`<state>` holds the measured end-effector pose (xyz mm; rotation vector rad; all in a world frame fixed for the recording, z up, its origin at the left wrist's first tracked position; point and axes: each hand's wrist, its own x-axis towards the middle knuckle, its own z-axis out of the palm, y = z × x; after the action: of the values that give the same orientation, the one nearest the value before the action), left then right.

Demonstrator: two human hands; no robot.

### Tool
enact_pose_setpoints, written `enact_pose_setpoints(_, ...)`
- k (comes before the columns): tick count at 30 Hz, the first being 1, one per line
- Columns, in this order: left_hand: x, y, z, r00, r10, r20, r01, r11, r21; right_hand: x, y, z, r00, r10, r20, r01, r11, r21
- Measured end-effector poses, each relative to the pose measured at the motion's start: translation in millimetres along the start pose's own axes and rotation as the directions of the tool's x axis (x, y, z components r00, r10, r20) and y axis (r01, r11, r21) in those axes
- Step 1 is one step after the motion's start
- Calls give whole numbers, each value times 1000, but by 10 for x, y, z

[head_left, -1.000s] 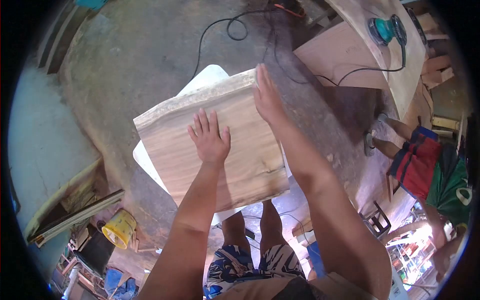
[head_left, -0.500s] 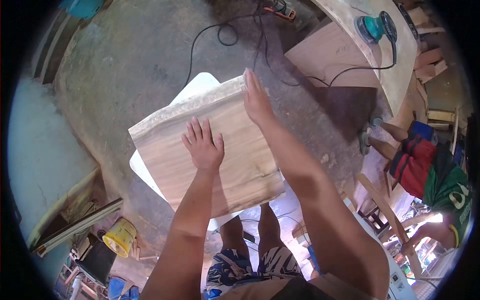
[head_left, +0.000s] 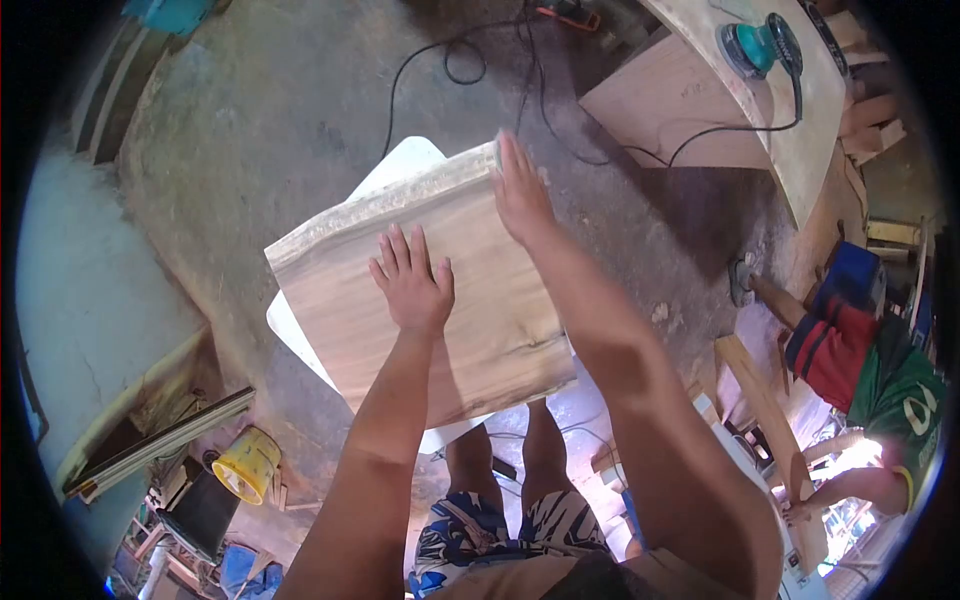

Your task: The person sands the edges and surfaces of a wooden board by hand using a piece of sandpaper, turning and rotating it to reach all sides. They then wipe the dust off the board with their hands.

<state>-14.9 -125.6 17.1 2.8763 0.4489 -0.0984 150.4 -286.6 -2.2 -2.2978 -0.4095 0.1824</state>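
A thick wooden board with a pale, rough live edge along its far side lies on a white stool or small table, whose rounded corners stick out beneath it. My left hand rests flat on the middle of the board, fingers spread. At the far right corner my right hand presses against the board's side edge, its fingers straight and close together. A small greyish sliver shows between those fingers and the wood; its kind cannot be made out.
An orbital sander with a black cord sits on a curved-edge wooden panel at upper right. The cord trails over the floor. A yellow bucket stands at lower left. Another person works at right beside a wooden plank.
My right hand has shifted slightly along the board's side edge at the far corner. My left hand stays flat on the board. The person at right has moved an arm and a leg.
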Motion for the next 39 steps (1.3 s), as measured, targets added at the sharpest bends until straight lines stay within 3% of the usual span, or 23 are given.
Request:
enact_pose_setpoints(2, 75, 6, -13, 1000, -17, -1, 17, 1000, 10, -366, -7, -45, 992, 103, 76, -98, 993, -72)
enact_pose_setpoints(4, 44, -22, 31, 999, 12, -43, -12, 1000, -1, -1029, 217, -38, 996, 33, 85, -27, 997, -66)
enact_pose_setpoints(7, 39, -20, 33, 999, 3, -43, -3, 1000, -12, -1422, 232, -80, 995, 20, 93, -11, 995, -98)
enact_pose_setpoints(12, 38, -18, 31, 1000, 6, -21, -6, 1000, -8, -68, -11, -14, 998, 40, 38, -36, 994, -103)
enact_pose_setpoints(15, 27, -12, 43, 1000, 22, -21, -22, 1000, 12, 247, 3, 70, 1000, 21, 5, -21, 994, -107)
enact_pose_setpoints(18, 66, -15, -11, 999, 33, 14, -33, 999, 41, -420, 15, -16, 996, 87, 33, -85, 994, -64)
enact_pose_setpoints(22, 38, -26, 2, 997, 51, 62, -55, 996, 74, -1871, 257, -107, 975, 145, 170, -114, 978, -175)
enact_pose_setpoints(23, 56, -24, 4, 997, 46, 61, -50, 996, 73, -1816, 276, -92, 974, 141, 174, -110, 978, -177)
enact_pose_setpoints(25, 37, -26, -17, 997, 46, 67, -49, 998, 38, -1614, 304, -31, 998, -32, 53, 41, 983, -178)
enact_pose_setpoints(29, 35, -20, 40, 997, 46, 57, -49, 997, 60, -71, -27, 4, 1000, 27, 8, -26, 989, -146)
enact_pose_setpoints(32, 23, -23, -5, 998, 57, 12, -57, 998, 40, 13, -23, 2, 999, 30, 22, -28, 994, -108)
enact_pose_setpoints(34, 47, -6, -13, 999, 29, 40, -31, 999, 39, -493, 15, -37, 992, 103, 67, -94, 987, -127)
enact_pose_setpoints(36, 47, -11, 8, 999, 31, 25, -32, 999, 28, -1202, 173, -50, 992, 79, 97, -60, 982, -180)
enact_pose_setpoints(39, 51, -24, 23, 1000, 28, 13, -28, 999, 18, -1507, 260, -19, 996, 39, 77, -25, 984, -177)
